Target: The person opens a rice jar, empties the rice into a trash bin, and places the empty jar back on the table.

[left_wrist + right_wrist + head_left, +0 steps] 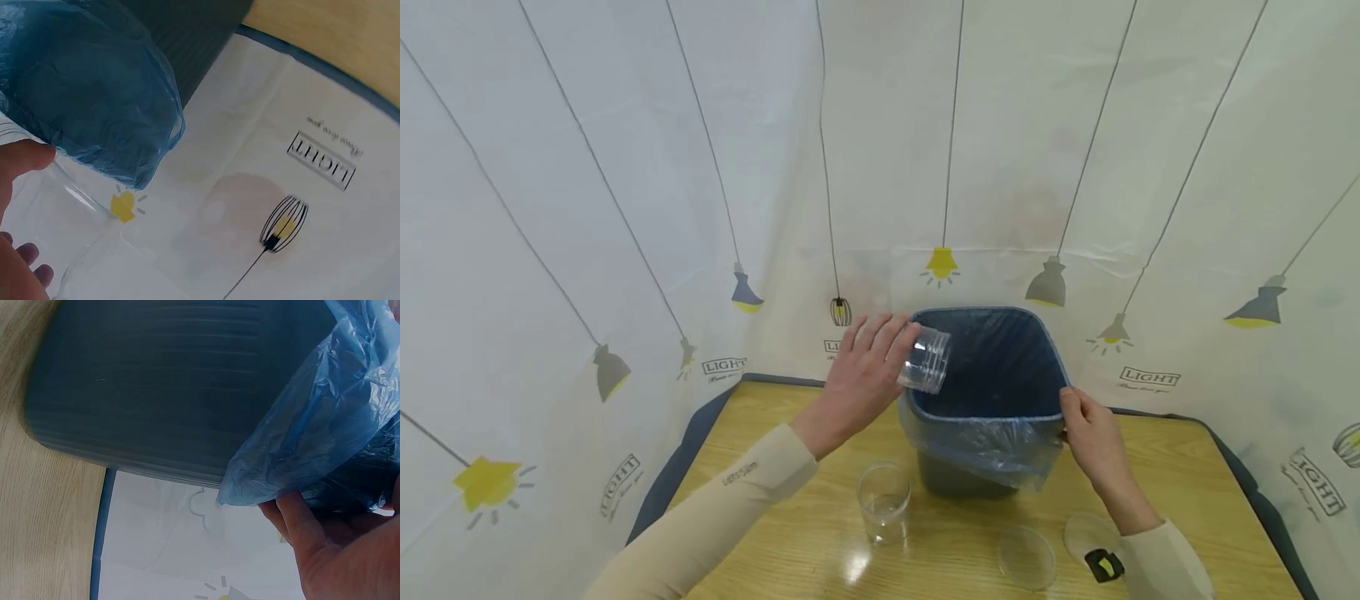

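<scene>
In the head view my left hand (pixel 868 375) grips a clear jar (pixel 927 360), tipped sideways with its threaded mouth over the left rim of a trash bin (pixel 955 471). The left wrist view shows the thumb across the clear jar (pixel 69 219) beside the blue liner bag (pixel 94 94). With its thumb on top and fingers beneath, my right hand (pixel 1093 437) holds the bin's right rim and the liner folded over it. From the right wrist, the fingers (pixel 300 525) sit under the hanging bag edge (pixel 300 444). The inside of the bin is too dark to make out.
A second clear jar (pixel 883 504) stands upright on the wooden table (pixel 775 533), in front of the bin. Two clear round lids, one nearer the middle (pixel 1027 558) and one by the right sleeve, lie near a small black-and-yellow item (pixel 1103 566). A printed curtain (pixel 880 150) hangs behind.
</scene>
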`<state>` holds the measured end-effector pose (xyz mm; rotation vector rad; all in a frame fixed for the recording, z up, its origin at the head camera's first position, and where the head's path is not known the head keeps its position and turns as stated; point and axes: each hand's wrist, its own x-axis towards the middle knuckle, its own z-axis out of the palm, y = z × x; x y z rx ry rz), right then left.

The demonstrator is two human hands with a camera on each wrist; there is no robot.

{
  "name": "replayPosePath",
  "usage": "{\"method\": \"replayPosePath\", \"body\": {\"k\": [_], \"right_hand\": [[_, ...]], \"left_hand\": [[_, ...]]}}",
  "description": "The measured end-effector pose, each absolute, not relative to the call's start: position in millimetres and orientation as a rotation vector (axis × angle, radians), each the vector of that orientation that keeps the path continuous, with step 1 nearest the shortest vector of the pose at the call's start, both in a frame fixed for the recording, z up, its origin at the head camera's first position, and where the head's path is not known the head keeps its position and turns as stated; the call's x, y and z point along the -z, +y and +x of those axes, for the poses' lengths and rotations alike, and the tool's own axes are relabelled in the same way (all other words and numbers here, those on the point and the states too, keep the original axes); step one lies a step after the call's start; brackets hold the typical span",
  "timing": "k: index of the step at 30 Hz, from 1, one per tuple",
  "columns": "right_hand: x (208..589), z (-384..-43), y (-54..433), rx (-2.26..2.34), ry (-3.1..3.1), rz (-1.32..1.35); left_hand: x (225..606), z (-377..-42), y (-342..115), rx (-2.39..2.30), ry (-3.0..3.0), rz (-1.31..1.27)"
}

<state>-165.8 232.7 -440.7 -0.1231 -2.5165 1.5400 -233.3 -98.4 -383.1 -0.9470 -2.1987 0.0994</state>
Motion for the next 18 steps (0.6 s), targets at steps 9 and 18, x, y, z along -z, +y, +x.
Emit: {"method": "replayPosePath", "body": {"k": [9, 18], "right_hand": [[438, -166, 232, -1.544, -2.500, -0.117], [439, -167, 231, -1.551, -2.516, -0.151]], "left_hand": [[400, -223, -114, 0.440, -2.152, -0.806], [426, -207, -139, 0.767, -2.110, -0.750]]}}
